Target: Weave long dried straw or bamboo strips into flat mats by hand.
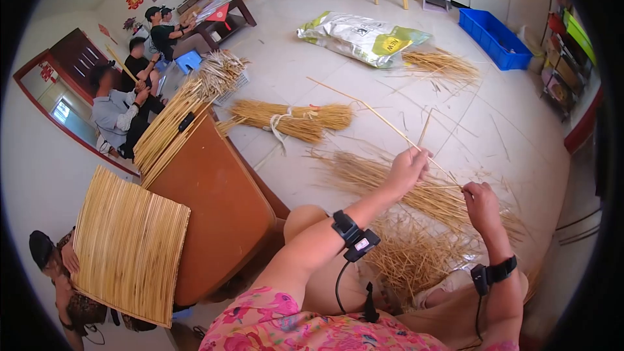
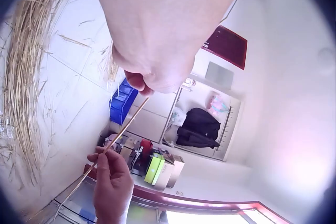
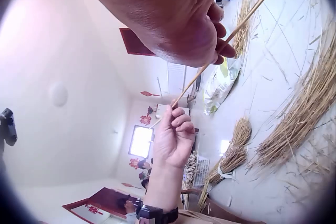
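A long thin straw stalk (image 1: 383, 120) runs between the two hands in the head view. The left hand (image 1: 409, 168) pinches it along its length, and the right hand (image 1: 482, 205) pinches it near its lower right end, where a thinner strand sticks out. In the left wrist view the stalk (image 2: 126, 124) slopes down from the left hand (image 2: 152, 71) to the right hand's fingers (image 2: 113, 182). The right wrist view has the left hand (image 3: 176, 137) pinching the stalk (image 3: 191, 83), with the right hand (image 3: 194, 29) close to the camera.
Loose straw (image 1: 422, 253) is heaped by the person's legs, with a spread pile (image 1: 374, 172) beyond. A tied bundle (image 1: 302, 117), a white-green sack (image 1: 364, 36) and a blue bin (image 1: 497, 42) lie on the floor. Left is a brown table (image 1: 214, 214); several people sit further off.
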Demonstrator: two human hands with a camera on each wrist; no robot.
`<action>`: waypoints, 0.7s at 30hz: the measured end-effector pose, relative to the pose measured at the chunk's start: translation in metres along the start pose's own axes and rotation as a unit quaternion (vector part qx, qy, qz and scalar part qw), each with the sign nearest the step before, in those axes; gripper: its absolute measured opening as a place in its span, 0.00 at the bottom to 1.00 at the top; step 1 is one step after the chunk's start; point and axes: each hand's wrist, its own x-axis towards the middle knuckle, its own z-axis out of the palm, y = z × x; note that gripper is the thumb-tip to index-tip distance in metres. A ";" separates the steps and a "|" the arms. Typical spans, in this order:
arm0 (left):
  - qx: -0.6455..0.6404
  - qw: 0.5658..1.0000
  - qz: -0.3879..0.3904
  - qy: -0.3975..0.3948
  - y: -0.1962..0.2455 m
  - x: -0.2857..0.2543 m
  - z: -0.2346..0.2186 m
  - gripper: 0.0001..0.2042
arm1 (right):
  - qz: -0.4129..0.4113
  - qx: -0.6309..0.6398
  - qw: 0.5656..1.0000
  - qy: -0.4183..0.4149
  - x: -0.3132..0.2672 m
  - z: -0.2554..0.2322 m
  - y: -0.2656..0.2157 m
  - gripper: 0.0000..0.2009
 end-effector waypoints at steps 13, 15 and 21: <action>0.005 0.980 0.065 0.185 0.015 0.008 -0.016 0.12 | 0.063 0.064 0.991 -0.095 -0.002 0.011 0.010 0.03; 0.041 0.974 0.098 0.201 0.016 0.010 -0.019 0.12 | 0.089 0.098 0.983 -0.129 -0.002 0.005 0.008 0.04; 0.092 0.961 0.134 0.222 0.011 0.018 -0.030 0.11 | 0.079 0.105 0.981 -0.141 0.000 -0.005 0.003 0.04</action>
